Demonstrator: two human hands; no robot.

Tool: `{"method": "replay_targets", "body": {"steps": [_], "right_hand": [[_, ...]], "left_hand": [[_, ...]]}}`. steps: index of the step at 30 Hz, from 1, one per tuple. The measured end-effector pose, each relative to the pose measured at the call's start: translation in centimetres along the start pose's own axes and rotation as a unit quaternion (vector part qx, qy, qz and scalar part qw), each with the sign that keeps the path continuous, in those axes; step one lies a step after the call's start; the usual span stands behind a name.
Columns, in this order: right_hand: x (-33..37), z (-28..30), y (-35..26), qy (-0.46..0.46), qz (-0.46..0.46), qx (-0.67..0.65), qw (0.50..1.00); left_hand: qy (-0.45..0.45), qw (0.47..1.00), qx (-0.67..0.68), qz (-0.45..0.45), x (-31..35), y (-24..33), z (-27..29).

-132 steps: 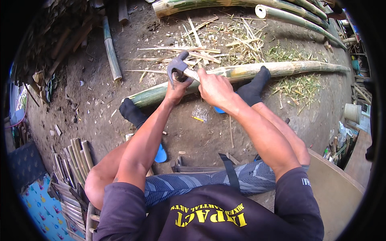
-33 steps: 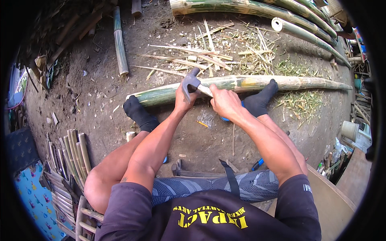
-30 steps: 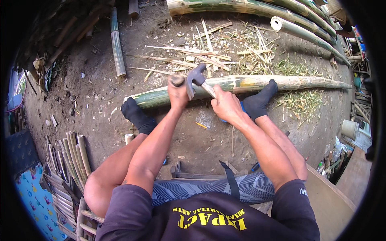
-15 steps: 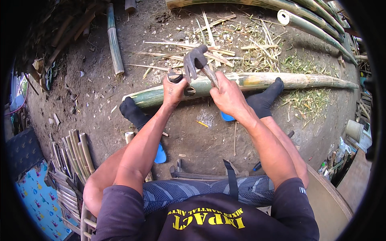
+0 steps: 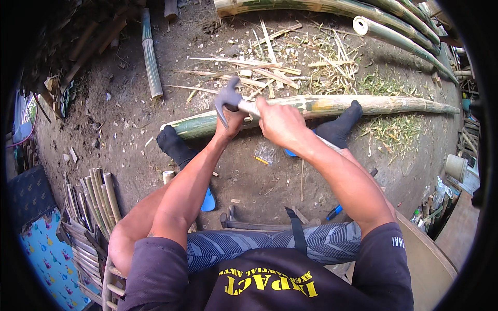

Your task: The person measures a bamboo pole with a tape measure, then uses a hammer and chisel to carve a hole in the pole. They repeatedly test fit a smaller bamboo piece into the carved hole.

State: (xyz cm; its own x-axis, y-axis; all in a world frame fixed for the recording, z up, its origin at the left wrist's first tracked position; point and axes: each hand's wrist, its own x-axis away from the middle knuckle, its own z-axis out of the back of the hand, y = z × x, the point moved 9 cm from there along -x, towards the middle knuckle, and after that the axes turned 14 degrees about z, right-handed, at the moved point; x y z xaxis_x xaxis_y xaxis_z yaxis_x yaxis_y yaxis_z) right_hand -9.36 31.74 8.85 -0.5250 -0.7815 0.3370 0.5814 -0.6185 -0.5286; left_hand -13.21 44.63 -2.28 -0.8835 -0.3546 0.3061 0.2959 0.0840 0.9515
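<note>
My right hand [image 5: 282, 123] is wrapped round the handle of a claw hammer [image 5: 227, 97]. The hammer's head is over my left hand [image 5: 231, 124], with the claw pointing down toward me. My left fist is closed on a dark metal tool that the hammer now mostly hides; its exact kind cannot be made out. Both hands are over a long green bamboo pole [image 5: 389, 105] lying crosswise on the ground. My socked left foot [image 5: 174, 143] and right foot [image 5: 340, 127] rest against the pole.
Split bamboo strips [image 5: 270, 67] and shavings [image 5: 397, 129] litter the dirt beyond and right of the pole. More bamboo poles [image 5: 399, 44] lie at the far right. A short bamboo length [image 5: 150, 62] lies far left; bundled bamboo pieces [image 5: 101, 199] stand near left. A yellow pencil [image 5: 261, 160] lies between my feet.
The hammer has swung down and left, from above the hands to over my left fist, covering the dark tool there. My right hand has shifted left with it.
</note>
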Motion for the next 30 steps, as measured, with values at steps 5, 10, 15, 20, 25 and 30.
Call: {"method": "replay_targets", "body": {"steps": [5,10,15,20,25,30], "right_hand": [[1.1,-0.5,0.8,0.076,0.018,0.002,0.997],[2.8,-3.3,2.8,0.04,-0.034,-0.005,0.999],[7.0,-2.5,5.3,0.22,-0.036,-0.123,0.967],[10.2,-4.3,7.5,0.29,-0.063,-0.227,0.928],[12.3,-4.8,7.3,0.287,-0.053,-0.186,0.938],[13.3,-5.2,5.3,0.235,0.006,-0.16,0.959]], "left_hand": [[-0.037,0.993,0.019,0.108,-0.3,-1.5,-0.7],[-0.079,0.991,-0.09,0.053,2.1,-2.2,-2.3],[0.165,0.961,0.152,0.163,-1.6,-2.7,3.1],[-0.16,0.977,-0.14,0.021,-1.7,2.4,-1.7],[-0.431,0.771,-0.39,-0.26,8.8,0.4,-7.0],[-0.423,0.776,-0.384,-0.266,8.9,-1.0,-5.9]]}}
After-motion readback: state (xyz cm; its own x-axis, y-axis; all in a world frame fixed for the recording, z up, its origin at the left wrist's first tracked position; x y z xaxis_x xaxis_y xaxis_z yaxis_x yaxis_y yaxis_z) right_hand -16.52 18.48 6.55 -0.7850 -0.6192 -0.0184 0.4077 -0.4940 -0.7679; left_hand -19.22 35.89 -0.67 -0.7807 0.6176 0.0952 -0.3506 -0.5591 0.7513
